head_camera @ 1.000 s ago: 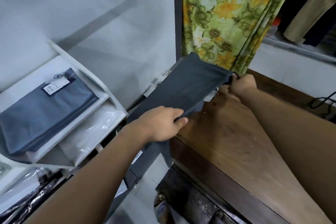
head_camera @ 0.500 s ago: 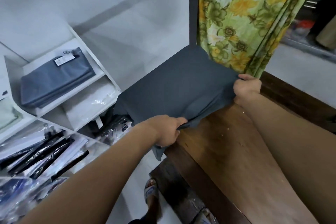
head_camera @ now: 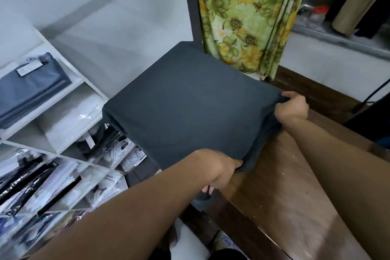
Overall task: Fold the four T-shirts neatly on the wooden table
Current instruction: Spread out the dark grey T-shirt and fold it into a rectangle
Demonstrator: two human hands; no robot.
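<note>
A dark grey T-shirt (head_camera: 185,103) billows out flat in the air beyond the left end of the wooden table (head_camera: 295,186). My left hand (head_camera: 219,169) grips its near corner at the table's edge. My right hand (head_camera: 292,106) grips the far corner, above the table's back part. The cloth stretches taut between both hands and spreads away to the left. A loose fold of it hangs below my left hand. No other T-shirts of the task show on the table.
White shelves (head_camera: 63,91) at the left hold a folded blue-grey garment (head_camera: 31,84) and several plastic-wrapped packets (head_camera: 52,186). A green floral curtain (head_camera: 249,17) hangs behind the table. A black cable (head_camera: 371,95) runs at the right. Sandalled feet (head_camera: 223,240) stand below.
The T-shirt has flared out from a narrow hanging strip into a wide flat sheet. Both hands keep their grip on its corners.
</note>
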